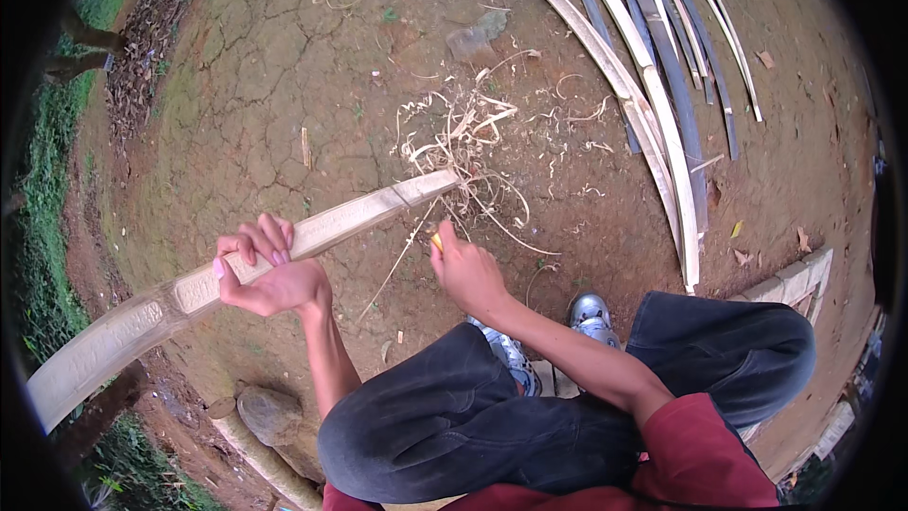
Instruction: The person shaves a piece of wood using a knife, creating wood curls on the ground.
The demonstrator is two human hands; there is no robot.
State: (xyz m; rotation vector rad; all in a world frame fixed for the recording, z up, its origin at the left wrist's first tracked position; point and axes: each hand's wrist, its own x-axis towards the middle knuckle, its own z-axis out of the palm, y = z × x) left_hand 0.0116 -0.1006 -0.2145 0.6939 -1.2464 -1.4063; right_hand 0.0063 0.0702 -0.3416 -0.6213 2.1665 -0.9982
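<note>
A long, pale split bamboo strip [345, 221] runs from the lower left edge to the middle of the view, with node rings along it. My left hand [276, 274] is closed around it, palm up, fingers curled over its far edge and thumb on the near side. Just below the strip's right end, my right hand [470, 273] is in a fist around a small tool with a yellow part [436, 241]; its blade or tip is too small to make out. A tangle of thin curled bamboo shavings [463, 132] lies beyond that end.
Several long bamboo strips [653, 99], pale and dark, lie on the ground at the far right. My bent knees [407, 416] and shoes [593, 314] are close below my hands. A log [260, 454] and a stone [271, 414] sit at the lower left.
</note>
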